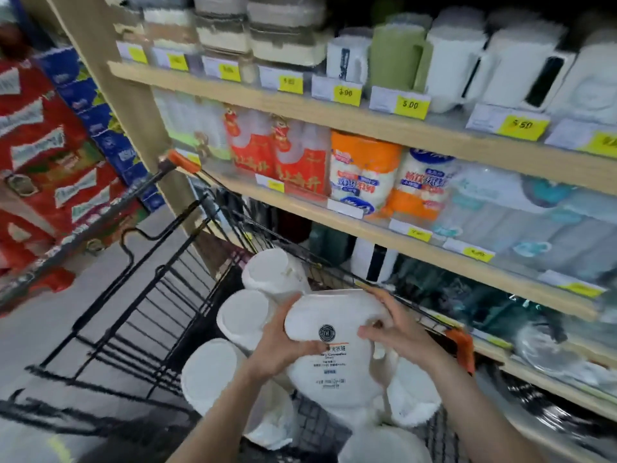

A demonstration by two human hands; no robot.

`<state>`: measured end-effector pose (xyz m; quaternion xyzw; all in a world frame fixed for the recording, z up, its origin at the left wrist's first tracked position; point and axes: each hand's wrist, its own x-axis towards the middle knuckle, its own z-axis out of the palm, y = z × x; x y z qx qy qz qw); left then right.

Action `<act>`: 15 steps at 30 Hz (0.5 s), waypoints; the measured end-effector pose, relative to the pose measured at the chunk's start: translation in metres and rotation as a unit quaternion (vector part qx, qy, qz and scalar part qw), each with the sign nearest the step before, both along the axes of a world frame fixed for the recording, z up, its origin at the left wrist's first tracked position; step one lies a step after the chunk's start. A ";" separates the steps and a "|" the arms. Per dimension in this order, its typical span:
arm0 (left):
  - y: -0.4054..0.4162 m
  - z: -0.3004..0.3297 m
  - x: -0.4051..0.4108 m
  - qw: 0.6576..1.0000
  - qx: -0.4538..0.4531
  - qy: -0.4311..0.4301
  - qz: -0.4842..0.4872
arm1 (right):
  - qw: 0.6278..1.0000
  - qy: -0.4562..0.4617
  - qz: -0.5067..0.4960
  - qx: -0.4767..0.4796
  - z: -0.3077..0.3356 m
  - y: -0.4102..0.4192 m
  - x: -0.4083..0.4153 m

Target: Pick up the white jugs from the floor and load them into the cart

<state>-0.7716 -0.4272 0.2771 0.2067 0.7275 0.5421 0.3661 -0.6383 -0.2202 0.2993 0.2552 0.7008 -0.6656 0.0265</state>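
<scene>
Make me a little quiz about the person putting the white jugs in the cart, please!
1. True or false: both hands hold the same white jug.
2. Which is nearest the left hand? A) the green jug on the top shelf B) the white jugs lying in the cart C) the red packs.
3. What colour are the corner pieces on the cart?

Key
1. True: the left hand and the right hand grip it from either side, above the cart.
2. B: the white jugs in the cart lie just beside it; the green jug and the red packs are farther off.
3. Orange.
</scene>
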 end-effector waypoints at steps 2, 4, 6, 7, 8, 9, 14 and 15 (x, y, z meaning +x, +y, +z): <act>0.021 -0.008 -0.021 0.997 -0.003 0.016 -0.077 | 0.999 -0.013 -0.027 0.015 -0.002 0.008 0.002; 0.044 -0.016 -0.037 0.988 -0.001 0.052 -0.146 | 0.998 -0.015 -0.049 0.034 -0.009 0.015 0.004; 0.065 -0.031 -0.049 0.975 -0.006 0.117 -0.190 | 0.996 -0.016 -0.064 0.060 -0.019 0.022 0.001; 0.074 -0.039 -0.054 0.969 -0.011 0.146 -0.201 | 0.995 -0.015 -0.067 0.078 -0.024 0.025 -0.001; 0.083 -0.049 -0.059 0.963 -0.015 0.170 -0.206 | 0.992 -0.023 -0.068 0.099 -0.033 0.029 -0.004; 0.092 -0.062 -0.063 0.958 -0.019 0.193 -0.212 | 0.989 -0.032 -0.074 0.122 -0.044 0.032 -0.007; 0.110 -0.109 -0.068 0.927 -0.030 0.289 -0.237 | 0.963 -0.105 -0.102 0.226 -0.096 0.028 -0.016; 0.110 -0.115 -0.069 0.922 -0.022 0.306 -0.237 | 0.957 -0.114 -0.100 0.247 -0.104 0.024 -0.017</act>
